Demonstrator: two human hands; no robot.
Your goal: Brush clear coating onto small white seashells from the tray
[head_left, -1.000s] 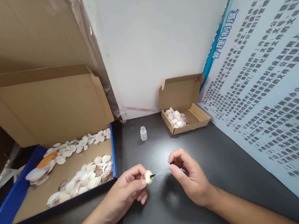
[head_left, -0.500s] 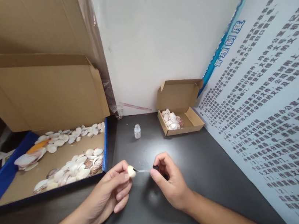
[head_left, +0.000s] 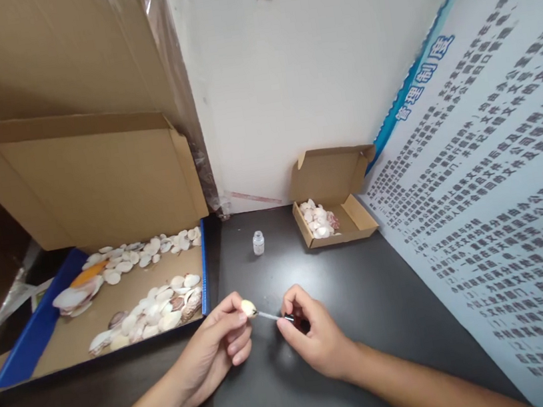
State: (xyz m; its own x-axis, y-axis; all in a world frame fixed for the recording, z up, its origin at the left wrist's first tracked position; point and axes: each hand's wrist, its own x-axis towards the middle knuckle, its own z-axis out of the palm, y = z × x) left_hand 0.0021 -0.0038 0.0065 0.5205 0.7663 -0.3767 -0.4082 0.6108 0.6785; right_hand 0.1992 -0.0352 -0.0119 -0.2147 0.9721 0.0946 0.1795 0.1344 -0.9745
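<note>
Plainly, the pale shell [head_left: 248, 308] juts past the left fingers [head_left: 232, 321].

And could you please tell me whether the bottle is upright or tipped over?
Upright: the bottle stands on the table, its neck at the top.

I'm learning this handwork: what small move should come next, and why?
Probably a light stroke of the brush across the pale shell: the left hand pinches the shell, the right hand grips the brush's black handle, and the dark tip appears to touch it.
</note>
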